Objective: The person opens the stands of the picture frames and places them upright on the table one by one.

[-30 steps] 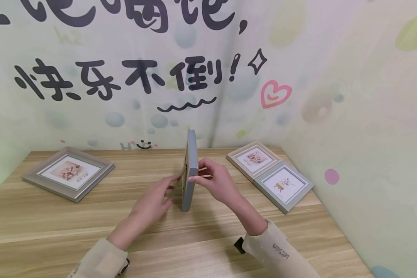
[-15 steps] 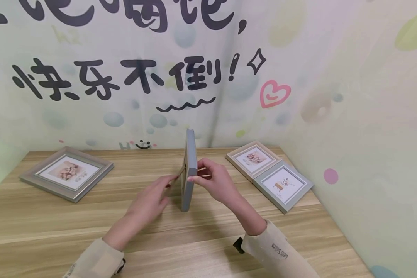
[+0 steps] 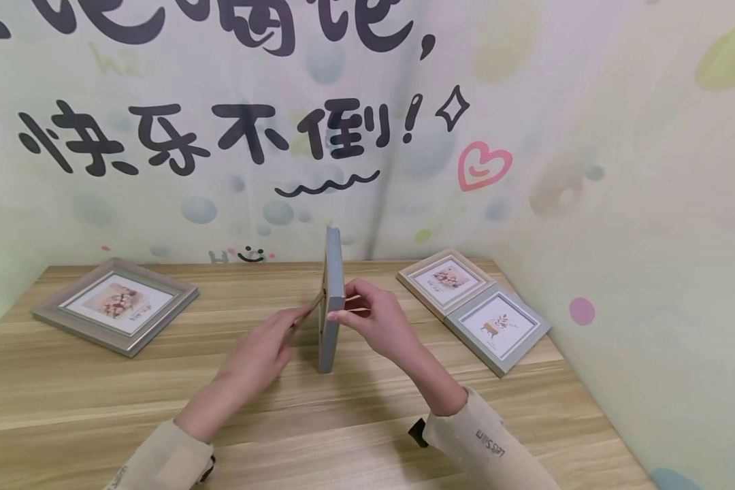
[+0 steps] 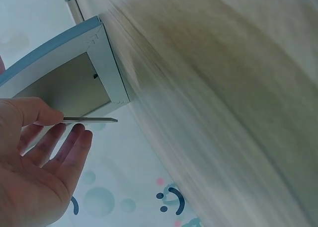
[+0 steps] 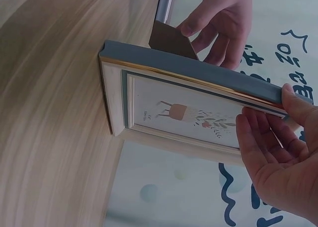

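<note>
A blue-grey picture frame (image 3: pixel 335 265) stands upright, edge toward me, on the middle of the wooden table. From the right, my right hand (image 3: pixel 384 325) grips its near side edge; in the right wrist view the thumb lies on the edge and the fingers lie across the front picture. Behind the frame, my left hand (image 3: pixel 251 354) pinches a thin brown stand flap (image 5: pixel 171 39) that angles out from the back. The left wrist view shows that flap edge-on between thumb and fingers, beside the frame's back panel (image 4: pixel 74 83).
A larger brown-grey frame (image 3: pixel 92 320) lies face up at the table's left. On the right, a beige frame (image 3: pixel 422 267) and a grey-green frame (image 3: pixel 501 364) lie face up, touching. The printed wall (image 3: pixel 233 204) rises behind the wooden table (image 3: pixel 159 401).
My left hand has drawn slightly left and down, away from the frame's back, and the flap now shows swung farther out. My right hand keeps its grip on the frame.
</note>
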Available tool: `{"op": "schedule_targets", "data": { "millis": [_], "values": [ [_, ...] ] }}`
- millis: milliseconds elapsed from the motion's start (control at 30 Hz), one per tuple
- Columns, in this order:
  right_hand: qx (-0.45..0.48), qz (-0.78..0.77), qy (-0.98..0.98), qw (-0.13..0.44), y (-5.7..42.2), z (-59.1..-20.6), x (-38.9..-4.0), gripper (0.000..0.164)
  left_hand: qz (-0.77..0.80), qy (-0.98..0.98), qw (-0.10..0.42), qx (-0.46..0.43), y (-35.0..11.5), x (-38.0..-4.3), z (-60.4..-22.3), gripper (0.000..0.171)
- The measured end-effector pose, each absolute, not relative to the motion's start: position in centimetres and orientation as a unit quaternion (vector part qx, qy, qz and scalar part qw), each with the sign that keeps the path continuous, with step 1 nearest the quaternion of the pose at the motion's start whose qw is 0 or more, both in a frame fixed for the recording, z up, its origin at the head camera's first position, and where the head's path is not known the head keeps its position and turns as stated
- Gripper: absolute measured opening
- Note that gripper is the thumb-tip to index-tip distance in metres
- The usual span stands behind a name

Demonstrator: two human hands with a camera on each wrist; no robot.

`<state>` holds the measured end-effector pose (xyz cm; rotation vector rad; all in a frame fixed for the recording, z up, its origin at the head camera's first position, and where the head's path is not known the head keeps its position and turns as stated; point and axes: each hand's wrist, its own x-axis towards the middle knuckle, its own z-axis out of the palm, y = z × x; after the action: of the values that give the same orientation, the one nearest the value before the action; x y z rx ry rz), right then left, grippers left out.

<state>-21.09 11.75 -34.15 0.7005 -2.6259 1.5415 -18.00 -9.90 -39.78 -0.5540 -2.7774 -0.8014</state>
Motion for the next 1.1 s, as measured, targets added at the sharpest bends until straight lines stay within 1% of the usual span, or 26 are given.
{"op": "schedule_targets", "data": {
  "millis": [233, 500, 700, 933, 1033, 1100],
  "values": [
    [0.226, 0.493, -0.840, 0.008, 11.7, -34.1, -21.1, 0.022, -0.269, -0.939, 0.099, -0.189, -10.1, -17.9, -39.7, 0.070],
    [0.226, 0.497, -0.838, 0.008, 11.6, -34.1, -21.1, 0.021, -0.254, -0.940, 0.122, -0.190, -9.7, -17.9, -40.1, 0.071],
    [0.226, 0.495, -0.839, 0.009, 11.6, -34.2, -21.0, 0.022, -0.261, -0.939, 0.128, -0.182, -9.1, -17.5, -40.1, 0.071],
    [0.227, 0.492, -0.840, 0.009, 11.5, -34.1, -21.0, 0.022, -0.306, -0.926, 0.150, -0.160, -8.4, -16.6, -39.8, 0.056],
    [0.228, 0.492, -0.840, 0.009, 11.4, -34.1, -21.0, 0.022, -0.329, -0.922, 0.138, -0.152, -8.0, -16.4, -39.4, 0.051],
    [0.227, 0.493, -0.840, 0.009, 11.4, -34.0, -20.9, 0.022, -0.349, -0.918, 0.119, -0.145, -7.8, -16.3, -39.4, 0.047]
  ]
}}
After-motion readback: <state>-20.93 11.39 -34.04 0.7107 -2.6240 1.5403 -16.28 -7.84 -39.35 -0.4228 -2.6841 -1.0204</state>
